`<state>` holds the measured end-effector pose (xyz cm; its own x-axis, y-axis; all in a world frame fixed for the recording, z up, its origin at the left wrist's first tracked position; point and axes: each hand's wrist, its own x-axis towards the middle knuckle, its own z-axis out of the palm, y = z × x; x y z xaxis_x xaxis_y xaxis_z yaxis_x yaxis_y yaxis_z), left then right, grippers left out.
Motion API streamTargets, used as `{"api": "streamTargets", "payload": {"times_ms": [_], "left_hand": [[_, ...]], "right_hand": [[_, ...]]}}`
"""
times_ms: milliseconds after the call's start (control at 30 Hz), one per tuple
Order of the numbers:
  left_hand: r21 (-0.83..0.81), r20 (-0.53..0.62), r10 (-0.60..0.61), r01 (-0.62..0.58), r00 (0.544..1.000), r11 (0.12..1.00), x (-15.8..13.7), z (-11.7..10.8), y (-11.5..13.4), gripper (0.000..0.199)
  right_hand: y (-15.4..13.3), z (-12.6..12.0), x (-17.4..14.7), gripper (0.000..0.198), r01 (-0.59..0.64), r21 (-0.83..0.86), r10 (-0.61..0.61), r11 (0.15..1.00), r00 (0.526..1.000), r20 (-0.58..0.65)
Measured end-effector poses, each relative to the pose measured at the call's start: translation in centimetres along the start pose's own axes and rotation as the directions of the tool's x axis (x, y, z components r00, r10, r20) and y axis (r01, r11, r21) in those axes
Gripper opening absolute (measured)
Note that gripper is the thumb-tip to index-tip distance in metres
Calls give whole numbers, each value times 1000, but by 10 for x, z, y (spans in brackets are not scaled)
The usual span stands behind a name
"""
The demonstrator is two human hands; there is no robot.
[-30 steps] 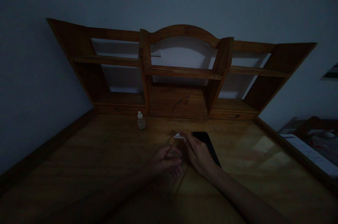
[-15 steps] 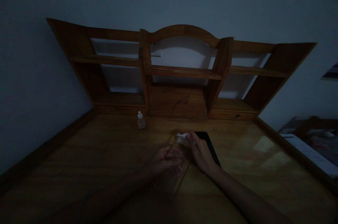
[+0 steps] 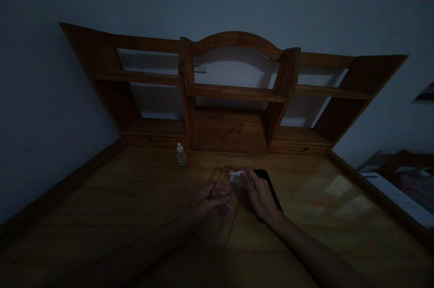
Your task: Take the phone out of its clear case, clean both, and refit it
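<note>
In the dim light, my left hand (image 3: pixel 213 200) holds what looks like a thin clear sheet (image 3: pixel 222 230), thumb on one side and fingers on the other. Only faint edge lines of the sheet show. My right hand (image 3: pixel 255 188) pinches a white piece of tissue or cloth (image 3: pixel 236 178) near the sheet's far part; whether they touch is hard to see. Partly covered by my right hand and wrist, a black flat device (image 3: pixel 271 187) like a tablet lies on the wooden desk (image 3: pixel 135 197).
A small clear bottle with a white cap (image 3: pixel 181 158) stands upright beyond my left hand. Along the back of the desk runs a wooden shelf unit (image 3: pixel 237 94). At the right, past the raised desk edge (image 3: pixel 376 193), lies a white flat item (image 3: pixel 400 197).
The white piece and my right hand have shifted very slightly right. My left hand and the clear sheet's edge have moved a little up and changed tilt.
</note>
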<state>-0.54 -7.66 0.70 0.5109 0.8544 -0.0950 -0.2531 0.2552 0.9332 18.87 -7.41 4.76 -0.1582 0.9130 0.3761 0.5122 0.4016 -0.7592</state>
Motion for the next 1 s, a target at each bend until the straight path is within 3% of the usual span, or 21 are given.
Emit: {"api": "streamTargets", "payload": {"times_ms": [500,700,833,1000], "left_hand": [[-66,8,11,-10,1000,998,1,-3,7,36],[-49,27,38,-36,999,998,2,-4,5,31],[17,78,-2,1,997,1000,3,-4,5,36],[62,129,63,-71,990,996,-4,2,5,45]], "right_hand": [[1,7,-2,35,149,-21,-150,989,989,-13],[4,7,-2,43,143,1,-143,990,990,-7],[7,6,-3,48,161,-11,-161,987,986,44],[12,7,-4,53,230,-38,-228,972,972,65]]}}
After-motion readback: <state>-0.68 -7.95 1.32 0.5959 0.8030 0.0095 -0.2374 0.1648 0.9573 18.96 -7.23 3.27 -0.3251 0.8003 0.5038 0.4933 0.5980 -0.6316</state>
